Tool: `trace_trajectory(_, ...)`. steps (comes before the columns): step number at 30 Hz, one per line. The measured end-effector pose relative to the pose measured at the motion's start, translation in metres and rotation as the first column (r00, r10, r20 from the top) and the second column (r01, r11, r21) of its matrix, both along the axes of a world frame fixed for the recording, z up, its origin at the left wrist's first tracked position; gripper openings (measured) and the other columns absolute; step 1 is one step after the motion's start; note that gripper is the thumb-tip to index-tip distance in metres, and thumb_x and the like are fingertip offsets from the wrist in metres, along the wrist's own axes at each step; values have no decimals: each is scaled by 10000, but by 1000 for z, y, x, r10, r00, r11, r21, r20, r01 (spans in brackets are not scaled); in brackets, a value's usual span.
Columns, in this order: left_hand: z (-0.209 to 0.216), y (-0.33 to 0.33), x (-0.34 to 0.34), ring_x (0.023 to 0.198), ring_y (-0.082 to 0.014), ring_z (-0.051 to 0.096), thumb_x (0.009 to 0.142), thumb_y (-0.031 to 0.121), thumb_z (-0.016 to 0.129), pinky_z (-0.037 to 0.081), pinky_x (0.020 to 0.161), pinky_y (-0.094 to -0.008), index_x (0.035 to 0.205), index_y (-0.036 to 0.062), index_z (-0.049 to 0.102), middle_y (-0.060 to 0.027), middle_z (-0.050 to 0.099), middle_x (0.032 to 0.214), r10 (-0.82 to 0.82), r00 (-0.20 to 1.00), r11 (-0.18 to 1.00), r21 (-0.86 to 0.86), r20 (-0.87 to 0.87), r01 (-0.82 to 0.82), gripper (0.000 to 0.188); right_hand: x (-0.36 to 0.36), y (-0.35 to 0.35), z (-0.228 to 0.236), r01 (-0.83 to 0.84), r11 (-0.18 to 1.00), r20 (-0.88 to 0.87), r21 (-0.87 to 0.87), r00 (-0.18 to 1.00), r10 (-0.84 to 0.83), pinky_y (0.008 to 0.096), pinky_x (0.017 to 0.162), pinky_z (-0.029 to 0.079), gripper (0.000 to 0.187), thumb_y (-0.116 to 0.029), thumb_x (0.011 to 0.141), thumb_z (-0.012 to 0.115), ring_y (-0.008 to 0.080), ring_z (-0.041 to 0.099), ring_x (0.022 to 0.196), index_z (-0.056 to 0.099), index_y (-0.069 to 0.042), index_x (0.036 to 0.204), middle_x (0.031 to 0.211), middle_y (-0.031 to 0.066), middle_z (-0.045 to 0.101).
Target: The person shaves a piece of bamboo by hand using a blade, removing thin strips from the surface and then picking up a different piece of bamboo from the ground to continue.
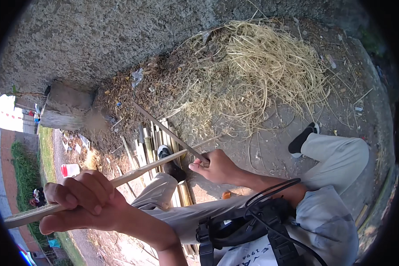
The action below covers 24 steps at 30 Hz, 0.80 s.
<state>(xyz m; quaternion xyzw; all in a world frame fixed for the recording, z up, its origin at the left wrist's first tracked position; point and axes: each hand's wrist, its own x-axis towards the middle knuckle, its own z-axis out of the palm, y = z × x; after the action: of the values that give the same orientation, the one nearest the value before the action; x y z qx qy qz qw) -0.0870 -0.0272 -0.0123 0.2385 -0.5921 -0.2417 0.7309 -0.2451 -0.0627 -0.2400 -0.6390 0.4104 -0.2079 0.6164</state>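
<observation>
My left hand (86, 201) wraps its fingers over a long, pale bamboo strip (139, 172). The strip slants from the lower left edge up past the middle of the head view, thinning toward its far end. In my right hand (219, 168) is a knife (162, 126) with a long, dark, narrow blade that points up and left; its handle is mostly hidden by my fingers. The blade crosses the strip just ahead of my right thumb. Whether its edge bites into the bamboo I cannot tell.
A big heap of curly bamboo shavings (275, 62) lies at the upper right. Split bamboo lengths (146, 137) are stacked beside my shoe (164, 153). A rough wall (115, 31) rises behind, with a concrete block (66, 106) and a red-and-white container (70, 170) to the left.
</observation>
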Motion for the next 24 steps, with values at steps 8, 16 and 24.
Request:
trace_trajectory(8,-7,0,6,295,-85,287,878,621,396,233,269,-212,776,69,462,-18,388,414,-96,995,995,-24,-19,96,565,-27,0,-100,85,974,-407,208,913,8,367,535,476,282,-233,810,660,257,629,584,639,43,758,649,179,633)
trace_trajectory(16,2,-2,1,293,-92,345,854,619,466,280,268,-215,761,63,467,-23,426,415,-251,967,967,-38,46,252,564,1,5,-24,63,994,-88,-95,994,-71,378,545,468,311,-258,811,656,272,611,525,638,37,710,568,177,601)
trace_trajectory(24,4,-2,-9,283,-51,347,864,616,436,301,262,-185,727,109,477,16,432,407,-184,976,982,-20,120,187,527,-14,5,-38,48,973,-246,227,969,10,363,577,490,317,-256,801,666,266,632,578,620,38,690,605,132,630)
